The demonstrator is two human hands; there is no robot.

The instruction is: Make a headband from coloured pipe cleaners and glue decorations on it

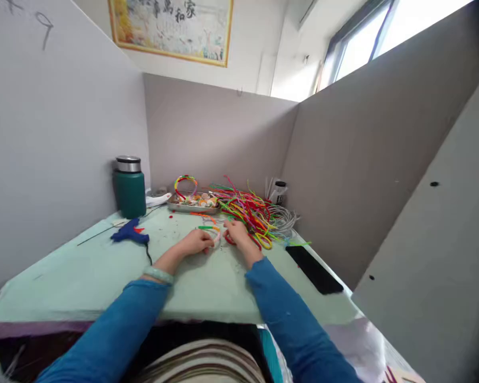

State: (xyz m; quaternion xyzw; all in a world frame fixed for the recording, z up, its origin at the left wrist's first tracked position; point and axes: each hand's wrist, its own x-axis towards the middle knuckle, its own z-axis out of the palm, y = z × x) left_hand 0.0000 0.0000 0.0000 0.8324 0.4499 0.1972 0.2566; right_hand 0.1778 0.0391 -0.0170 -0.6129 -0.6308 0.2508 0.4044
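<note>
My left hand [199,242] is closed, its fingertips pinching the lower end of a curved hoop [212,228] just above the table. Bands of green, orange and pale pink fuzzy pipe cleaner cover this hoop. To its right, my right hand [237,232] has its fingers drawn together near the hoop's right side. Whatever lies between those fingers is too small to make out. Red loops [229,239], perhaps scissor handles, show partly under the right hand. An orange pipe cleaner [201,215] lies beyond the hoop.
Behind my hands a metal tray [193,208] holds small pieces and a finished-looking colourful hoop [186,179]. A heap of pipe cleaners [243,205] spreads beside it, with grey coiled strands [282,221]. A blue glue gun [130,232] and green bottle [130,189] stand left; a black phone [314,268] lies right.
</note>
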